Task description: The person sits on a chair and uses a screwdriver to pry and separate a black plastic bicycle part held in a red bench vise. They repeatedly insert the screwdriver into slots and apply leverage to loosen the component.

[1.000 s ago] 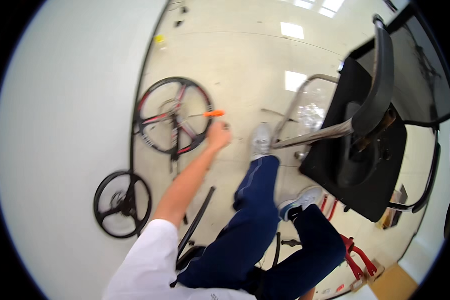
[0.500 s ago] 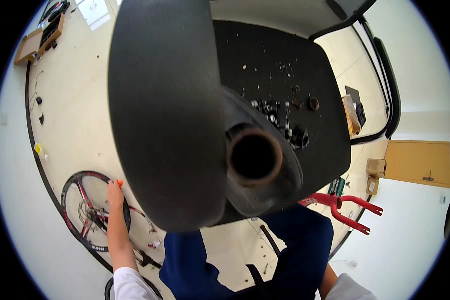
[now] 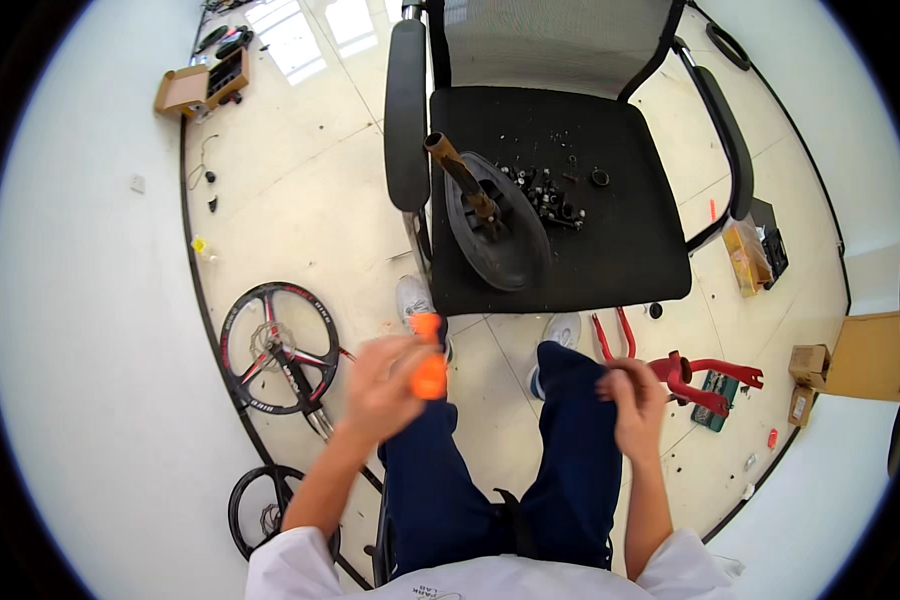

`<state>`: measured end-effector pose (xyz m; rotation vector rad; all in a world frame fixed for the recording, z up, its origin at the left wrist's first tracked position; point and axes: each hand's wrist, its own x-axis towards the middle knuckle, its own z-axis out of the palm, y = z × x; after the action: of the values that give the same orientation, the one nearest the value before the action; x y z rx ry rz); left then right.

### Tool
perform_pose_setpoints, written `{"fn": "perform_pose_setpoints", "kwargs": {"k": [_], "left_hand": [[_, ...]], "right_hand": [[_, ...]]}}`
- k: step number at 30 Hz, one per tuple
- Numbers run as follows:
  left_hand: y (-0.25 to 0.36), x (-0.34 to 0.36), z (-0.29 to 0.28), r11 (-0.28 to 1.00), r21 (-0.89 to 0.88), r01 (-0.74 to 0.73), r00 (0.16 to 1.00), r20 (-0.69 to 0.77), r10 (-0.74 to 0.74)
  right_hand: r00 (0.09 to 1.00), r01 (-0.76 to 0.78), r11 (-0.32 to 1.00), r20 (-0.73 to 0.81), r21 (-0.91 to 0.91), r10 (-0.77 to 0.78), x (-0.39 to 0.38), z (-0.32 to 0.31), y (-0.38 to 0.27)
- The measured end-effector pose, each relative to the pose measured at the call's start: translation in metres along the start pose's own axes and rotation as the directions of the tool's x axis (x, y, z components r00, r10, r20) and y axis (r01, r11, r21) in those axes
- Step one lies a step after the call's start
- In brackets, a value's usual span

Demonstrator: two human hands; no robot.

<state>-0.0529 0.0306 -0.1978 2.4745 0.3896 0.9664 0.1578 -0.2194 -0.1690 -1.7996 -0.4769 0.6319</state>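
My left hand (image 3: pixel 382 388) is closed around a bright orange object (image 3: pixel 428 376), above my left thigh. Blur hides its exact kind; two orange lobes stick out past the fingers. Over my right knee hangs my right hand (image 3: pixel 638 408), fingers loosely bent, with nothing visible in them. Beside it lies a red bicycle frame with fork ends (image 3: pixel 678 382). In front of me, a bicycle saddle (image 3: pixel 505 255) rests upside down on the black chair seat (image 3: pixel 620 265), its rusty seat post (image 3: pixel 456 172) pointing up. Several small black and metal parts (image 3: pixel 550 200) lie to its right.
The chair's armrests (image 3: pixel 407 115) flank the seat. Bicycle wheels (image 3: pixel 232 345) lie along the left wall. A cardboard box (image 3: pixel 182 90) sits far left. At right are a green tool case (image 3: pixel 712 408), a yellow box (image 3: pixel 745 258) and small cartons (image 3: pixel 808 366).
My left hand has come from above the wheel to over my lap with the orange object. My right hand has come into view. The saddle and chair now appear farther from me.
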Motion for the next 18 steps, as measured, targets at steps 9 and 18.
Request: {"fn": "perform_pose_setpoints", "kwargs": {"k": [9, 18], "left_hand": [[0.107, 0.037, 0.063, 0.721, -0.671, 0.173, 0.941, 0.328, 0.079], [-0.006, 0.074, 0.101, 0.433, -0.494, 0.754, 0.569, 0.161, -0.807]], "right_hand": [[0.904, -0.359, 0.875, 0.354, 0.325, 0.239, -0.014, -0.005, -0.019], [0.988, -0.067, 0.985, 0.145, 0.156, 0.044, 0.068, 0.027, -0.012]]}}
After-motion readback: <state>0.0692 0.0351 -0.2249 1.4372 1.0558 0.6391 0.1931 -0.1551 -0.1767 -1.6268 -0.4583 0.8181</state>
